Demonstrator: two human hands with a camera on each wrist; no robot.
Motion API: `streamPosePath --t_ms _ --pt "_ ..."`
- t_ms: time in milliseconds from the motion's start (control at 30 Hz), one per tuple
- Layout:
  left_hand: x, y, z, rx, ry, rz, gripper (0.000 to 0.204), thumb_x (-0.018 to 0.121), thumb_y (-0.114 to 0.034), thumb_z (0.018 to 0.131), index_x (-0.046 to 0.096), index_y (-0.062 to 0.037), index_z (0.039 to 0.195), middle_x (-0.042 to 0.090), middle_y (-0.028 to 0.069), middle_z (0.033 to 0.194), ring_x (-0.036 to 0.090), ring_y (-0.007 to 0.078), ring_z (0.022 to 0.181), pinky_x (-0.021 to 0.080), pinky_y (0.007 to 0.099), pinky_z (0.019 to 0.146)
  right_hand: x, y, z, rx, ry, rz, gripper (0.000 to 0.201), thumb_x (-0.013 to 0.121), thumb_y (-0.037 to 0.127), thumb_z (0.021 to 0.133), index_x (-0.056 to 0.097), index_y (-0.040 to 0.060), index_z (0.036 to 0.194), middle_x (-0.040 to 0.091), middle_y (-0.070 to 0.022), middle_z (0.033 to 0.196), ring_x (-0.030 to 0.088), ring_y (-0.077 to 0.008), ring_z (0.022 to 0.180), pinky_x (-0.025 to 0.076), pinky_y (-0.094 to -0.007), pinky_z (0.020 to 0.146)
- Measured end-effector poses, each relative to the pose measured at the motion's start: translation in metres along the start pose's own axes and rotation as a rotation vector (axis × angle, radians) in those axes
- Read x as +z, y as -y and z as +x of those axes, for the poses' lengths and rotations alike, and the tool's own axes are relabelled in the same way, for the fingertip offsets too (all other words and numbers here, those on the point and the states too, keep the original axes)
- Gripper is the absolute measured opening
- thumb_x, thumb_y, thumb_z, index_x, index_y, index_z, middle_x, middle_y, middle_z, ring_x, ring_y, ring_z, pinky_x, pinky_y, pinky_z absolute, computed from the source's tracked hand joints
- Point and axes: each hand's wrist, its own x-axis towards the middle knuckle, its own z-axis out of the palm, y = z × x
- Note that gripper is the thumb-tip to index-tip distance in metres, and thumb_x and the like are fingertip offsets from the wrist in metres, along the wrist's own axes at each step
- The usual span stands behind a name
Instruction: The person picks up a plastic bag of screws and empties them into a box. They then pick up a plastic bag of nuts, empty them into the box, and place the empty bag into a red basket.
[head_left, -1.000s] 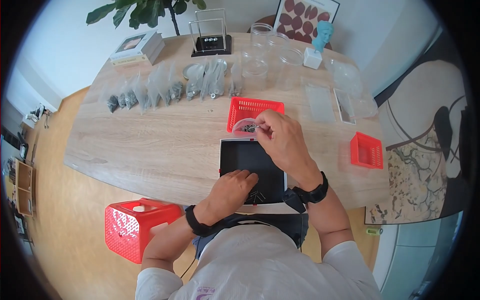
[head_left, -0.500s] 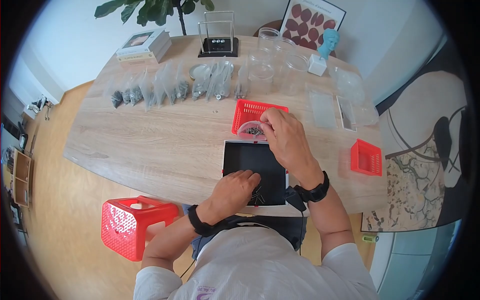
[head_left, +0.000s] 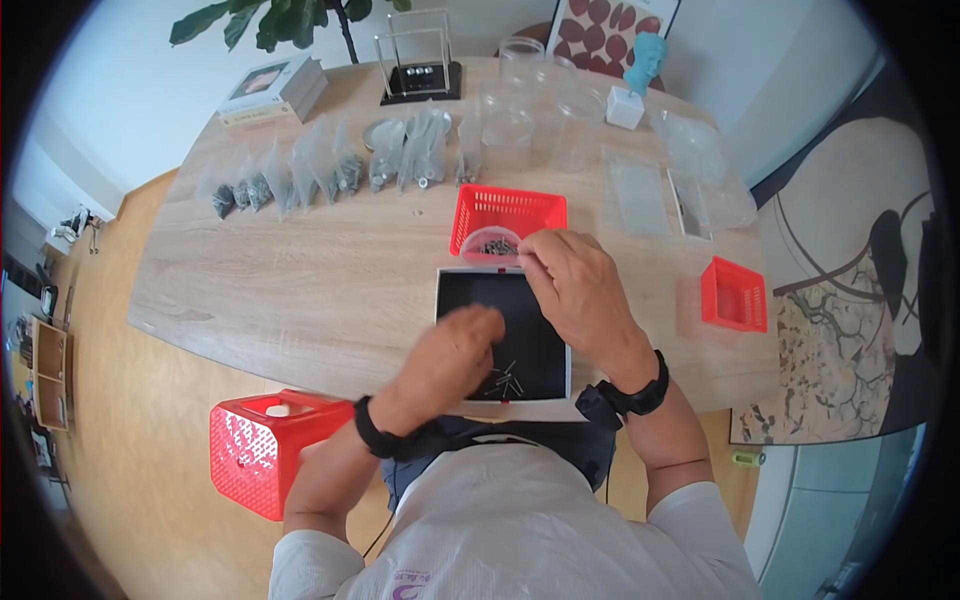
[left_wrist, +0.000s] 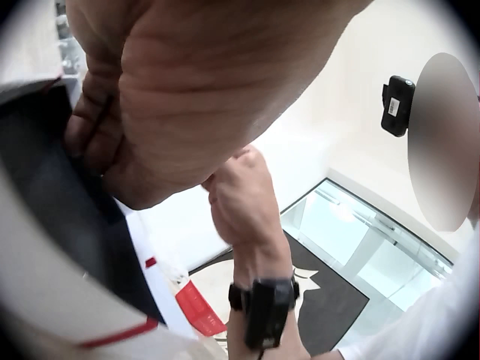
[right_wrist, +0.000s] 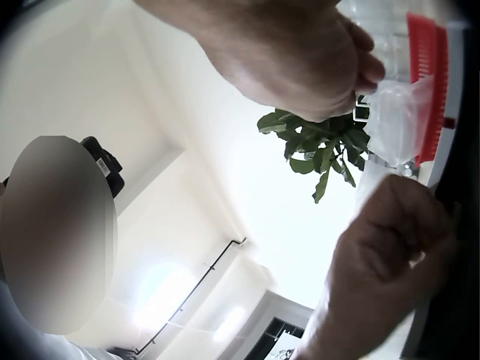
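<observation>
My right hand (head_left: pixel 580 290) is bent at the fingers, its fingertips right at the right side of a clear plastic container (head_left: pixel 490 245) of small metal screws, which leans against a red basket (head_left: pixel 510 210). The right wrist view shows those fingertips beside the container's clear wall (right_wrist: pixel 397 124); I cannot tell what they hold. Blurred, my left hand (head_left: pixel 445 365) hovers over the left part of a black-lined tray (head_left: pixel 510 300). Its fingers are curled in the right wrist view, and what lies inside them is hidden. Several loose screws (head_left: pixel 508 380) lie at the tray's near end.
Clear bags of hardware (head_left: pixel 275 190) stand in a row at the back left. Clear jars (head_left: pixel 510 130) stand behind the basket. To the right are flat clear bags (head_left: pixel 640 195) and a small red basket (head_left: pixel 735 295). A red stool (head_left: pixel 250 450) stands left of me.
My left hand has lifted and moved up off the near part of the tray, uncovering more screws. My right fingertips, which pinched a screw over the container earlier, are now at its right side.
</observation>
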Motion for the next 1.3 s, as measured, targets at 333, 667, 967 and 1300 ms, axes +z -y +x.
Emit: streamPosePath --t_ms 333,667,967,1300 --pt "-0.048 -0.009 0.048 -0.037 -0.154 0.186 0.026 0.074 0.001 0.083 0.060 -0.0010 0.104 0.067 0.0158 0.100 0.067 0.0363 0.088 0.054 0.0442 0.080 0.006 0.020 -0.060 0.020 0.675 -0.094 0.027 0.081 0.013 0.082 0.067 -0.0001 0.100 0.068 -0.0170 0.092 0.068 -0.0381 0.091 0.052 -0.0469 0.083" --pt "-0.001 -0.011 -0.007 -0.066 0.258 0.280 0.031 0.081 -0.008 0.078 0.059 -0.0059 0.101 0.068 0.0141 0.091 0.068 0.0383 0.092 0.054 0.0495 0.081 0.032 0.006 -0.074 0.039 0.712 -0.068 0.025 0.081 0.019 0.084 0.070 0.0008 0.096 0.071 -0.0169 0.093 0.071 -0.0388 0.090 0.056 -0.0481 0.083" --pt "0.018 -0.003 -0.012 -0.182 0.202 0.163 0.024 0.074 -0.002 0.082 0.057 -0.0031 0.099 0.069 0.0195 0.088 0.069 0.0438 0.089 0.055 0.0514 0.075 0.032 0.009 -0.077 0.078 0.682 -0.019 0.024 0.078 0.017 0.086 0.070 -0.0053 0.092 0.073 -0.0213 0.093 0.073 -0.0407 0.088 0.059 -0.0500 0.079" --pt "0.011 -0.001 -0.015 -0.100 0.120 0.159 0.020 0.071 0.000 0.085 0.055 -0.0020 0.097 0.066 0.0203 0.087 0.066 0.0427 0.088 0.053 0.0514 0.076 0.038 0.015 -0.079 0.093 0.676 0.038 0.021 0.073 0.012 0.084 0.070 -0.0053 0.096 0.073 -0.0228 0.092 0.072 -0.0427 0.087 0.058 -0.0504 0.079"
